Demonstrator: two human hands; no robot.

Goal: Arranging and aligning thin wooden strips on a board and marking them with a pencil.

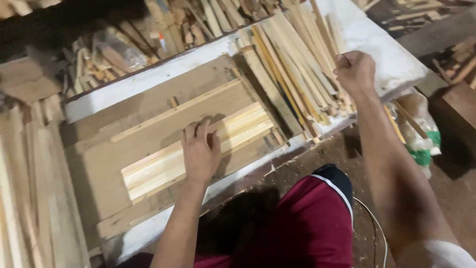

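Observation:
My left hand [200, 151] lies flat, fingers together, on a row of pale wooden slats [238, 126] packed side by side in a brown wooden jig board [148, 129]. My right hand [354, 72] is closed around a thin wooden strip [333, 34] that it lifts from a loose pile of long pale strips [292, 64] at the right of the white table [382, 54]. A single thin strip [173, 110] lies diagonally on the board above the packed slats.
Stacks of wooden slats [29, 198] fill the left side. Scrap wood and offcuts [148, 34] lie heaped behind the table. A plastic bag [419, 134] hangs by the table's right corner. My red shorts [302, 223] and a dirt floor are below.

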